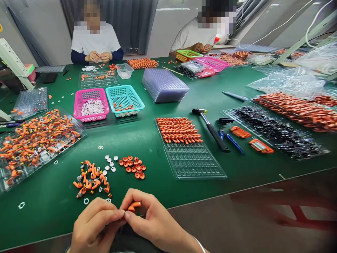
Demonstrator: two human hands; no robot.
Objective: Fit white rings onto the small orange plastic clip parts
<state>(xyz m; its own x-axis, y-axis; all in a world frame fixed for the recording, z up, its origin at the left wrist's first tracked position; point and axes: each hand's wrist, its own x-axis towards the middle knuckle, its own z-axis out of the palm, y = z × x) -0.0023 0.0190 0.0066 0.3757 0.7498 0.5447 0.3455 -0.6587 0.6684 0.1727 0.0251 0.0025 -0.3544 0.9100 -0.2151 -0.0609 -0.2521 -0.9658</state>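
Note:
Both hands meet just off the table's near edge. My right hand (155, 221) is closed around an orange earbud shell (135, 205), whose stem shows between thumb and forefinger. My left hand (92, 225) pinches at the other end of that shell; what its fingertips hold is mostly hidden. Just beyond lies a loose pile of orange earbud shells (92, 177) with small metal and yellow parts. To its right are several white round pads (107, 168) and several round orange caps (130, 163).
A clear tray (197, 161) is partly filled with orange shells. A heaped tray (39, 137) stands left. Pink (91, 116) and turquoise baskets (125, 111) stand behind, beside stacked clear trays (165, 86). A hammer (212, 131) and blue pen (235, 144) lie right. Two people sit opposite.

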